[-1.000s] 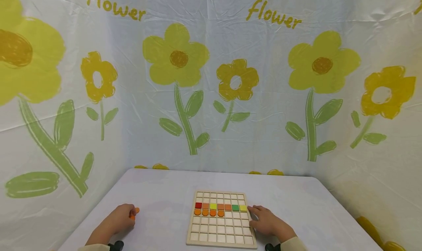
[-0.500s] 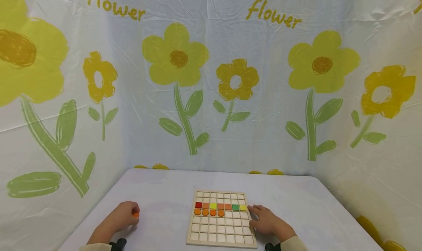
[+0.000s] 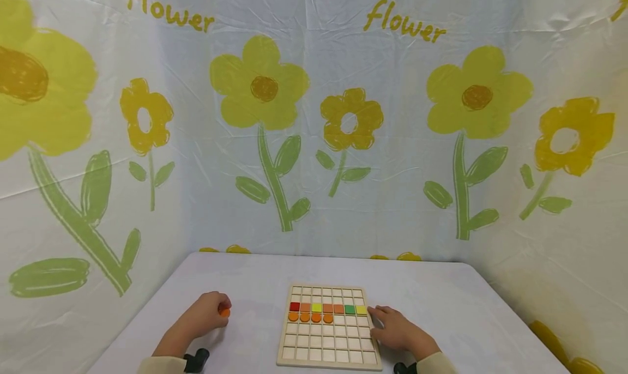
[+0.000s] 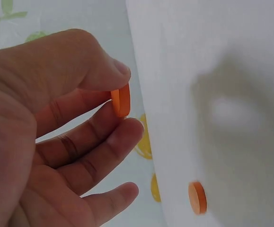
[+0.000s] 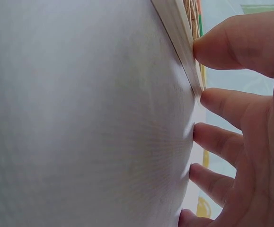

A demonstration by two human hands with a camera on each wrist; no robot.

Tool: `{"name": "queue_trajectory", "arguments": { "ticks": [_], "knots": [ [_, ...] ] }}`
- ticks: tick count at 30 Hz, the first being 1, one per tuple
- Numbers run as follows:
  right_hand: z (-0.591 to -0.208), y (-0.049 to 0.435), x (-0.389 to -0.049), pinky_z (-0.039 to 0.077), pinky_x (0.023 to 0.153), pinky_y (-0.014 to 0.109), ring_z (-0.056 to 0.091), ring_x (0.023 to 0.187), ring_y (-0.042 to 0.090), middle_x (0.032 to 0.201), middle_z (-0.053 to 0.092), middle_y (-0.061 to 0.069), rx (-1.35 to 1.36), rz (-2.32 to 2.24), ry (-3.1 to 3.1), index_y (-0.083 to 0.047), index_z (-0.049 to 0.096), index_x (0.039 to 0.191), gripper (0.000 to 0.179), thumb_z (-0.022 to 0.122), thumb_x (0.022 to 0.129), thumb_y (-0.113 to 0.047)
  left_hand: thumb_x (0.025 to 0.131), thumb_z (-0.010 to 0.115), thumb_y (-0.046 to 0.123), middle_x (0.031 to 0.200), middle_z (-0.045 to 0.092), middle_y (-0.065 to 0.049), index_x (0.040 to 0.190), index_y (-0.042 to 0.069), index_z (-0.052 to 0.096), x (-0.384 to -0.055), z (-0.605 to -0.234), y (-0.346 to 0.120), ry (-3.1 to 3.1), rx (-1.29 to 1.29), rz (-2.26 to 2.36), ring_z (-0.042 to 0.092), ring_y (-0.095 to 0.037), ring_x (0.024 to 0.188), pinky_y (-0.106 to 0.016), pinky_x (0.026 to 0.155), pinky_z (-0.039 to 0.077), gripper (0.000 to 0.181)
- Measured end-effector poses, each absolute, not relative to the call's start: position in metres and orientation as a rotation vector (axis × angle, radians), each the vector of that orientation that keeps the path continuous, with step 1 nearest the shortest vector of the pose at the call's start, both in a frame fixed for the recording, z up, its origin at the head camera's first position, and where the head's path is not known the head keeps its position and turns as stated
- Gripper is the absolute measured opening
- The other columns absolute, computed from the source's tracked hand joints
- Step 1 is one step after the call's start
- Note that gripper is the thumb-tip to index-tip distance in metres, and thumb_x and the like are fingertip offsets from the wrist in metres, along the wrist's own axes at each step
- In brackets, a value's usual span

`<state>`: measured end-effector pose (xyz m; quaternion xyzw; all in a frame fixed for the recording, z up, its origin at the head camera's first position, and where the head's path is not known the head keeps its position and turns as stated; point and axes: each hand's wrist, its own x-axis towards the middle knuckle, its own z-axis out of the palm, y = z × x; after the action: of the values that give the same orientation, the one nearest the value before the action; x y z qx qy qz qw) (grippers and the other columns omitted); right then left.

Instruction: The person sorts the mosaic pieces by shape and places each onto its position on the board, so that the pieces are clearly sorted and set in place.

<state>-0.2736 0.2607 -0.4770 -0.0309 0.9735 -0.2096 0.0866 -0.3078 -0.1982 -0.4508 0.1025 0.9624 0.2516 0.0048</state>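
Note:
My left hand point(image 3: 208, 311) is over the table, left of the board, with thumb and fingers pinching an orange disc point(image 4: 121, 100) on edge. In the left wrist view a second orange disc point(image 4: 197, 197) appears against the white tabletop, below the pinched one. At the middle of the table lies a wooden grid board point(image 3: 310, 354). My right hand point(image 3: 398, 329) rests at its right edge, fingers extended. In the right wrist view the thumb touches the board's side, and the index fingertip is right at the wood.
Across the board runs a row of coloured square tiles, from a red tile point(image 3: 295, 306) to a yellow tile point(image 3: 361, 310). Several orange discs sit in the row nearer me, the rightmost disc point(image 3: 328, 319) under an orange tile. A flower-printed cloth point(image 3: 387, 210) hangs around the white table point(image 3: 417, 287).
My left hand has moved right and slightly away from me, carrying the orange disc toward the board. The right hand and the board have stayed put.

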Motion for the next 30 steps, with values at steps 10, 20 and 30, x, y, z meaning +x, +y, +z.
{"name": "queue_trajectory", "arguments": {
  "ticks": [10,20,30],
  "knots": [
    [-0.479,0.261,-0.274,0.03,0.104,0.066,0.037,0.134,0.046,0.144,0.045,0.019,-0.093,-0.642,2.896,-0.01,0.051,0.139,0.058,0.06,0.086,-0.031,0.076,0.075,0.003,0.086,0.06,-0.002,0.094,0.005,0.068,-0.312,-0.452,-0.168,2.978,0.413,0.829,0.053,-0.017,0.081,-0.038,0.076,0.05,0.02],
    [-0.479,0.262,-0.276,0.03,0.105,0.066,0.037,0.135,0.046,0.144,0.045,0.019,-0.088,-0.654,2.902,-0.01,0.051,0.139,0.058,0.06,0.086,-0.031,0.078,0.074,0.002,0.086,0.059,-0.001,0.096,0.005,0.069,-0.311,-0.445,-0.139,2.955,0.485,0.839,0.052,-0.017,0.08,-0.037,0.075,0.05,0.019],
    [-0.481,0.263,-0.276,0.03,0.104,0.067,0.037,0.134,0.047,0.144,0.046,0.019,-0.101,-0.663,2.887,-0.01,0.052,0.139,0.058,0.06,0.086,-0.031,0.078,0.074,0.003,0.086,0.061,-0.001,0.096,0.004,0.07,-0.317,-0.448,-0.115,2.941,0.599,0.829,0.052,-0.017,0.079,-0.039,0.077,0.051,0.019]
  ]
}}
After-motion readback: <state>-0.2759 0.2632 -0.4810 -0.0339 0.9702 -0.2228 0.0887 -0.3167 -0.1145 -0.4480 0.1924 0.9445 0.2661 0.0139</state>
